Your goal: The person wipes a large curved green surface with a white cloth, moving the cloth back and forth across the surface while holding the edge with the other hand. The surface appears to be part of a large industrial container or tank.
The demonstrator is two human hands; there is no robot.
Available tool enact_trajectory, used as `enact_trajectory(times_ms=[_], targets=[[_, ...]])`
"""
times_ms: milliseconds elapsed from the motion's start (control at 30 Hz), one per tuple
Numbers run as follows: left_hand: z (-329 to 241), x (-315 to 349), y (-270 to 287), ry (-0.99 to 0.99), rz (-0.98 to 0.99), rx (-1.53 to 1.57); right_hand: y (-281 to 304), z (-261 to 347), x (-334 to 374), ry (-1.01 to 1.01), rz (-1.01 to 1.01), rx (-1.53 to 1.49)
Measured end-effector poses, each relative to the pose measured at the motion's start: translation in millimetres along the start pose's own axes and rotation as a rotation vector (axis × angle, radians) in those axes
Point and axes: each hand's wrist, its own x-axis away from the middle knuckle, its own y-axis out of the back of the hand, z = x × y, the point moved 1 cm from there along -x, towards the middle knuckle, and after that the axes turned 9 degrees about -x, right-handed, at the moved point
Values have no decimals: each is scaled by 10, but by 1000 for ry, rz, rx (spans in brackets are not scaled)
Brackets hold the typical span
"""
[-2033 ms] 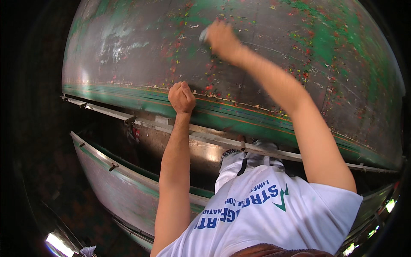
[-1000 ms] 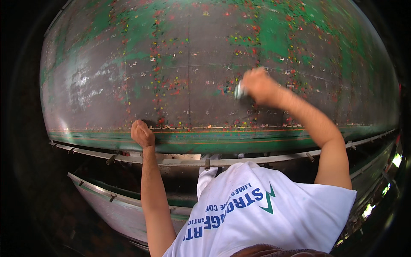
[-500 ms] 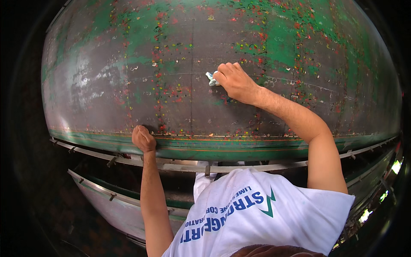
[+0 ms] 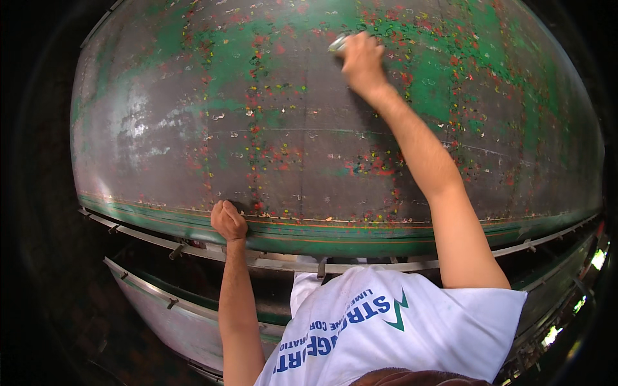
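Note:
My right hand reaches far across a broad table surface that is worn grey and green, with many red, yellow, black and green marks. Its fingers are closed on a small crumpled whitish cloth, which shows at the left of the fingertips against the surface. The rest of the cloth is hidden by the hand. Near the front edge, my left hand rests with curled fingers on the surface, just by its green border. Whether anything is inside the left fist is hidden.
A metal rail with short pegs runs along the table's near edge, close to my body. Below it at the left, a second pale panel lies lower down, with a dark gap between. Bright spots show at the far right.
My right hand has moved away from me, up the surface, with the cloth in it. The left hand has stayed at the front edge. The view has shifted slightly.

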Motion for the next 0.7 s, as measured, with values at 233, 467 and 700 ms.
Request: enact_trajectory(times_ms=[233, 467, 700], targets=[[18, -14, 33, -3, 35, 92, 380, -789, -33, -57, -148, -92], [50, -51, 52, -60, 25, 108, -302, -545, -1284, -464, -96, 194], [73, -27, 90, -36, 46, 242, -1331, 1266, -1299, 101, 37, 21]])
